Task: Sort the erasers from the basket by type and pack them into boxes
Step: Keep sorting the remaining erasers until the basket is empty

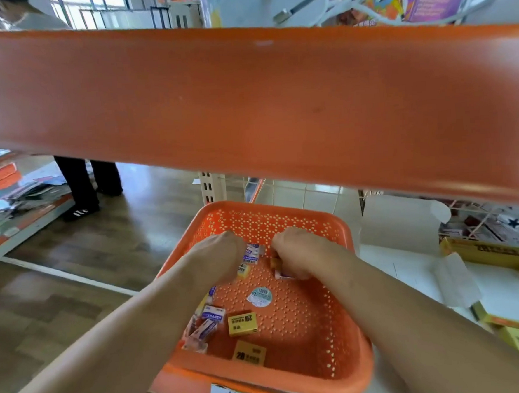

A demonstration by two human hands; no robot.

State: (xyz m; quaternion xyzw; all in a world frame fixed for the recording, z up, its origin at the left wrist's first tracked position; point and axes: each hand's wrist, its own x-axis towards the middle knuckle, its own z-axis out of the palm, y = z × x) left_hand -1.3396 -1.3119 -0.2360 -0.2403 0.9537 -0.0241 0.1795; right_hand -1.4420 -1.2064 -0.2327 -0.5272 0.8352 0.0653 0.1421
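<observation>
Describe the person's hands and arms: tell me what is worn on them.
Nothing worn shows. The left hand and right hand are bare, without gloves. The left forearm and right forearm are uncovered to the picture's edge: no sleeve, watch or bracelet. Rings cannot be ruled out, since the fingers are hidden.

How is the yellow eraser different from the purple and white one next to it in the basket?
The yellow eraser says 2B; the purple and white eraser says ERASER. The yellow eraser lies alone on the basket floor; the purple and white eraser sits in a heap by the left wall. Both are small blocks in wrappers.
</observation>
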